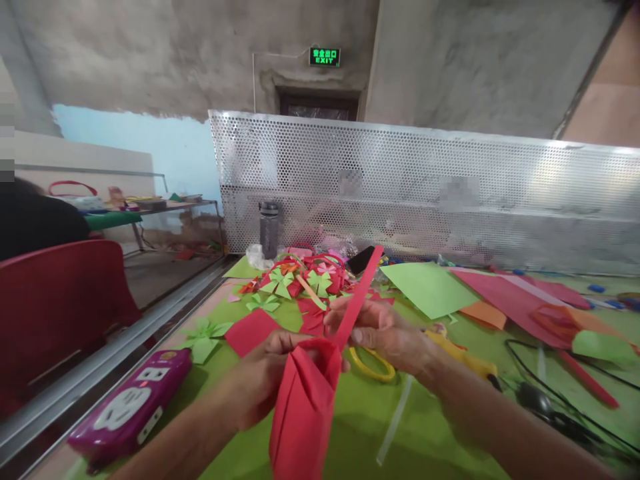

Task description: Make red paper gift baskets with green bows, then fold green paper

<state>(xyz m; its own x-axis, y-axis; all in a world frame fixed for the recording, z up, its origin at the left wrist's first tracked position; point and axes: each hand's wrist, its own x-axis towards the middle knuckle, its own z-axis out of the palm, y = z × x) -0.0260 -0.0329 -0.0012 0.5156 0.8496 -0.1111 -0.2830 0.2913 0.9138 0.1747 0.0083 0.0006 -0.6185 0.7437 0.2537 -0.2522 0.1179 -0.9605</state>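
Observation:
A folded red paper bag (305, 407) stands in the lower middle, its open top facing up. My left hand (263, 377) is closed on the left side of the bag near its rim. A long red paper strip (361, 293) rises at a slant from the bag's right rim. My right hand (380, 330) pinches the strip near its lower end, where strip and bag meet. Some fingertips of both hands are hidden behind the paper. Yellow-handled scissors (373, 367) lie just below my right hand.
Green and red paper flowers (280, 283) cover the table's back, near a dark bottle (269, 233). At left lies a purple case (133, 403). Paper sheets (430, 287), a yellow glue gun (463, 357) and a black cable (535, 373) are at right. A person sits far left.

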